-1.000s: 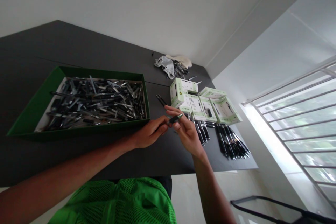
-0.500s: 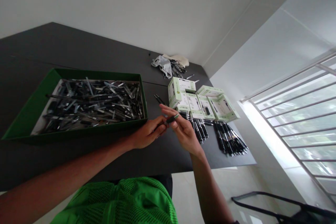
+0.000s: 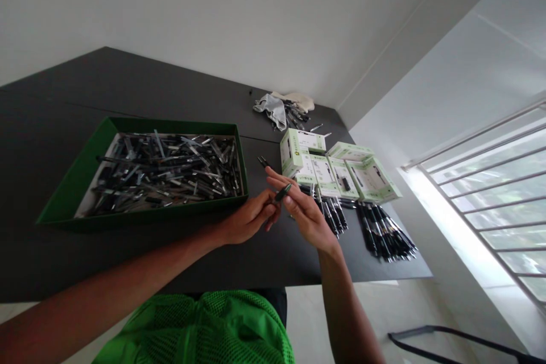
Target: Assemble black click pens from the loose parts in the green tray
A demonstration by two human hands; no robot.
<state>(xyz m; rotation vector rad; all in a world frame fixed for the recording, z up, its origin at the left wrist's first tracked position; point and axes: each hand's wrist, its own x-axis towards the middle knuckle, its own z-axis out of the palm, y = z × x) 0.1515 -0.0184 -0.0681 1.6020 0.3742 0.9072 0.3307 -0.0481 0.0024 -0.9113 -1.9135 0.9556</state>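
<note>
My left hand (image 3: 251, 217) has its fingers closed around the rear part of a dark pen (image 3: 282, 192), in front of the pen box. My right hand (image 3: 310, 217) meets it at the other end, with the pen between the thumb and fairly straight fingers. The fingers hide much of the pen. To the left, a green box (image 3: 170, 207) holds a jumble of black and clear pens (image 3: 170, 168). Just past my right fingertips lie loose pens (image 3: 261, 161). Right of that hand lies a row of pens (image 3: 333, 213).
Pale green-and-white cartons (image 3: 326, 173) stand open at the right, one with a small black piece inside. A fanned bundle of pens (image 3: 384, 233) lies near the table's right edge. Gloves (image 3: 273, 109) rest by more pens at the back. A barred window (image 3: 495, 199) is at the right.
The view has shifted, so the table and its contents sit slightly further right and lower. Both hands stay together at the pen, which now shows a different angle.
</note>
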